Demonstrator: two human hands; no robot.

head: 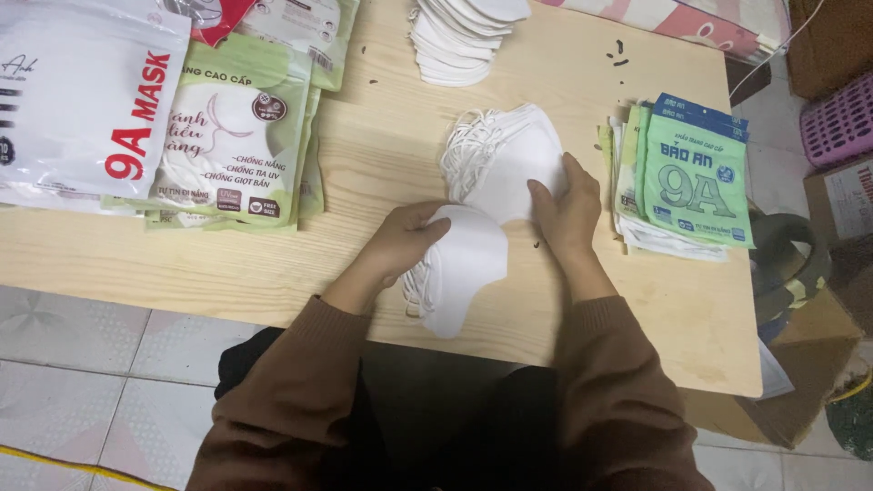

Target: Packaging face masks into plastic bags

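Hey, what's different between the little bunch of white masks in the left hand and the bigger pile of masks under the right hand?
The bunch in the left hand is thin and sits at the table's near edge, ear loops toward the wrist. The pile under the right hand is thicker, lies flat farther onto the wooden table, and its ear loops fan out to the left. Both are plain white folded face masks, unpacked.

Soft even indoor light, faint shadows, mild glare on glossy packets, slight blur.

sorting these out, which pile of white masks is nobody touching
The top pile at the table's far edge; the other two sit under the left hand and right hand.
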